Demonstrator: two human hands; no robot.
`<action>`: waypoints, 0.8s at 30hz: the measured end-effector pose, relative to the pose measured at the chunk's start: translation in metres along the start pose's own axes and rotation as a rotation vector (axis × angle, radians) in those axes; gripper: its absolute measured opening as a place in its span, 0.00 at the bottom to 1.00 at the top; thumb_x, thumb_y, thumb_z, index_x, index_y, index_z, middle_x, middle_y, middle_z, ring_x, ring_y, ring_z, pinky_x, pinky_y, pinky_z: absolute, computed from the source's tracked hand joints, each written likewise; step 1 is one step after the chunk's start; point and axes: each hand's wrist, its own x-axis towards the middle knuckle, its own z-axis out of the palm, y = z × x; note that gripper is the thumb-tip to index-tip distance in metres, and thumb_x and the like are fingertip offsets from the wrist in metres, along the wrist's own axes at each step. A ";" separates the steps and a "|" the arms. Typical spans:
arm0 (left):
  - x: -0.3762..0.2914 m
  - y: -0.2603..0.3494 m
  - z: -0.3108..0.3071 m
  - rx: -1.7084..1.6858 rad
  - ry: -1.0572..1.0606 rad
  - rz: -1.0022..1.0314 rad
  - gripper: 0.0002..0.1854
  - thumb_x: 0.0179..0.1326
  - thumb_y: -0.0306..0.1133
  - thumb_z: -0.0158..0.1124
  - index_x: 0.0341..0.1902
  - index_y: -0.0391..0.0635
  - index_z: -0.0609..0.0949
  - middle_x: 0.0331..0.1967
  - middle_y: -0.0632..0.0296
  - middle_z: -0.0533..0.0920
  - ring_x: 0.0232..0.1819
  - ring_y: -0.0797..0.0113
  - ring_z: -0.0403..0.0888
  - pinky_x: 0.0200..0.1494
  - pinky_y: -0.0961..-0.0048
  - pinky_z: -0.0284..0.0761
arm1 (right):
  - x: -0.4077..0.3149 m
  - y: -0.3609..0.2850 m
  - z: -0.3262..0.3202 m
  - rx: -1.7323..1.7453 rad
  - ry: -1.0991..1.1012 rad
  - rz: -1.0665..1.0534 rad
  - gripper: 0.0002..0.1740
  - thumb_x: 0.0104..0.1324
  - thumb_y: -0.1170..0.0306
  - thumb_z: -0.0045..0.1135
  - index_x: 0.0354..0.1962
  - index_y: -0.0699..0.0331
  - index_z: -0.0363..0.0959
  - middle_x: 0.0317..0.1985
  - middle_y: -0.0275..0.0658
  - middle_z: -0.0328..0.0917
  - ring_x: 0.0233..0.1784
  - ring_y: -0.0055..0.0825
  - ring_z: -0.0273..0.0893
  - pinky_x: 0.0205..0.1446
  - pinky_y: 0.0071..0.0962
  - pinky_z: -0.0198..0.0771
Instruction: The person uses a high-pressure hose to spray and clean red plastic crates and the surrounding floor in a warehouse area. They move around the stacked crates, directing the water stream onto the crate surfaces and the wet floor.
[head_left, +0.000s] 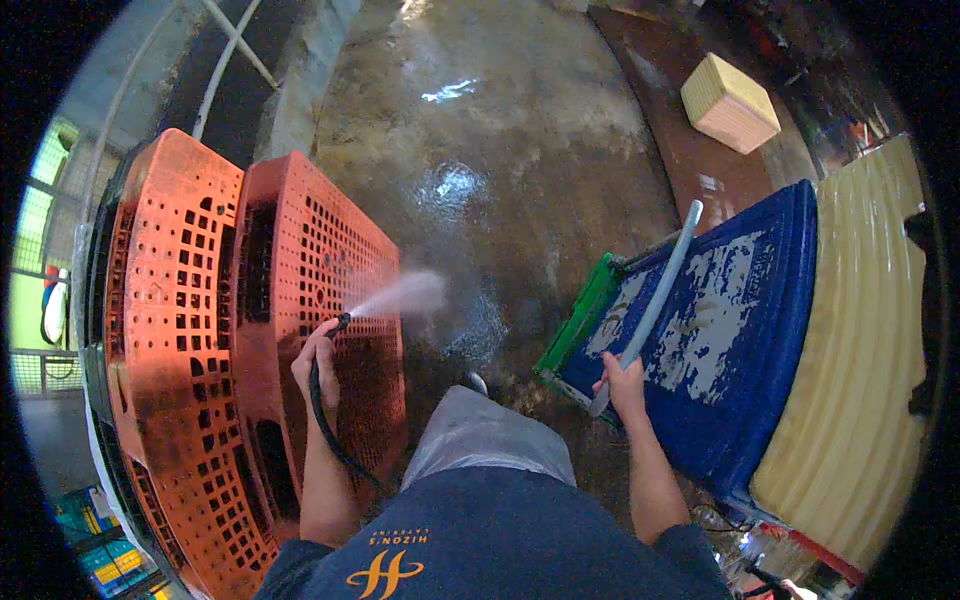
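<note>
My left hand (316, 365) grips a black hose (328, 424) by its spray nozzle (342, 322). A white fan of water (405, 294) leaves the nozzle, passing in front of the perforated face of a red-orange plastic pallet (349, 247) that stands on edge. My right hand (626, 384) is closed around a light grey pole (664, 289), which slants away from me. The pole lies over a dark blue plastic panel (780, 300) with worn grey patches, and I cannot tell whether it touches it. Beside the panel's near edge is a green frame piece (576, 315).
Another orange pallet (169, 300) stands at far left. Wet concrete floor (517, 165) runs ahead between the pallets and the blue panel. A ribbed cream plastic panel (862, 322) stands at far right. A cream block-shaped object (731, 105) sits farther off. Metal pipes (225, 67) are at upper left.
</note>
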 end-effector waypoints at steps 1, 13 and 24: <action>0.009 0.005 -0.007 -0.017 0.006 0.013 0.22 0.70 0.46 0.55 0.52 0.39 0.83 0.29 0.72 0.75 0.28 0.81 0.66 0.31 0.82 0.60 | 0.004 -0.004 0.015 0.016 0.048 -0.025 0.14 0.66 0.67 0.56 0.38 0.67 0.61 0.20 0.36 0.69 0.15 0.26 0.71 0.21 0.29 0.73; 0.001 0.029 -0.062 -0.004 -0.014 0.027 0.22 0.69 0.43 0.55 0.30 0.33 0.79 0.52 0.53 0.83 0.31 0.77 0.72 0.35 0.79 0.68 | 0.129 -0.085 0.143 0.060 0.538 -0.088 0.23 0.69 0.58 0.53 0.41 0.73 0.62 0.24 0.40 0.71 0.15 0.33 0.73 0.21 0.34 0.73; 0.036 0.032 -0.034 0.011 -0.034 0.017 0.19 0.69 0.43 0.58 0.30 0.37 0.77 0.53 0.44 0.81 0.57 0.56 0.80 0.60 0.64 0.72 | 0.275 -0.139 0.234 -0.151 0.652 -0.118 0.34 0.71 0.53 0.46 0.56 0.79 0.55 0.46 0.64 0.74 0.46 0.59 0.77 0.49 0.50 0.72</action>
